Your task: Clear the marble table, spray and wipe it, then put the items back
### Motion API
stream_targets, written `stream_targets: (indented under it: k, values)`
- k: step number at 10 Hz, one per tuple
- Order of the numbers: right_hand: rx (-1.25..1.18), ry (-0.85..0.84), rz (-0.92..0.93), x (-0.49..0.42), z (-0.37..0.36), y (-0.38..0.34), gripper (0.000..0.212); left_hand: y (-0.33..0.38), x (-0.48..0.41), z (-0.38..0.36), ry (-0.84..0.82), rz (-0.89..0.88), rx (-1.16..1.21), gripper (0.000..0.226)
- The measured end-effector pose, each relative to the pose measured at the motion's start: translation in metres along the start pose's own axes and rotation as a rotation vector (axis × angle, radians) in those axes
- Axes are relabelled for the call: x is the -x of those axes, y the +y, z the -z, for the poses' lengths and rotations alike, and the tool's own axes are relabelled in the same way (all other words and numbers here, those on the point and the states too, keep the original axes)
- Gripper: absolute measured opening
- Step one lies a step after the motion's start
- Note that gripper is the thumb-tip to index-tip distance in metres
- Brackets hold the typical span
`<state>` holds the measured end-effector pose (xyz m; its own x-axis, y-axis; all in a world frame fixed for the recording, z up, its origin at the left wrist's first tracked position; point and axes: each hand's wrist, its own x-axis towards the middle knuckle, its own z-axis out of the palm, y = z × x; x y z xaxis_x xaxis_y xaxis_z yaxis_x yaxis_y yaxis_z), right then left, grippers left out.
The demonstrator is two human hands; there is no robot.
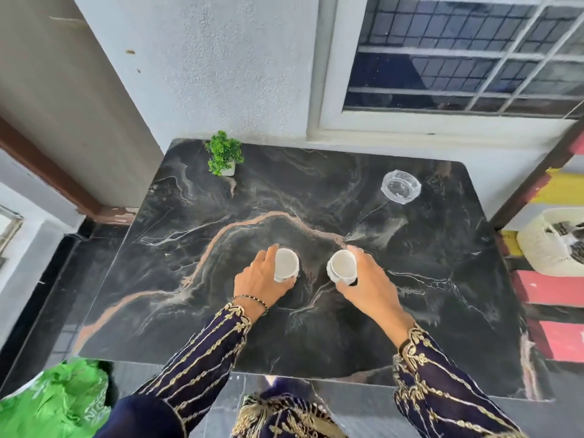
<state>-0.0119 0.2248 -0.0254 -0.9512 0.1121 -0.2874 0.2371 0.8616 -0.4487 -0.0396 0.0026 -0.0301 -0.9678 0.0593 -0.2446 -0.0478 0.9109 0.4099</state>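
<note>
White left cup (286,263) and right cup (343,266), gripped close together by left hand (257,281) and right hand (371,284), could clink and chip.

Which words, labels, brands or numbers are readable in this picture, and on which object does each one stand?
Crumpled green plastic bag: white printed letters at its lower right edge, too blurred and creased to read.
Left white cup, right white cup, clear glass dish, small green plant in a white pot, black marble table: no writing visible.
</note>
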Motion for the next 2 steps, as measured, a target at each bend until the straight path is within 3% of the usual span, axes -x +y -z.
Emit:
stream_targets:
  k: [2]
  values:
    - [0.063,0.040,0.064,0.018,0.015,-0.003,0.087,0.011,0.031,0.008,0.133,0.018,-0.181,0.085]
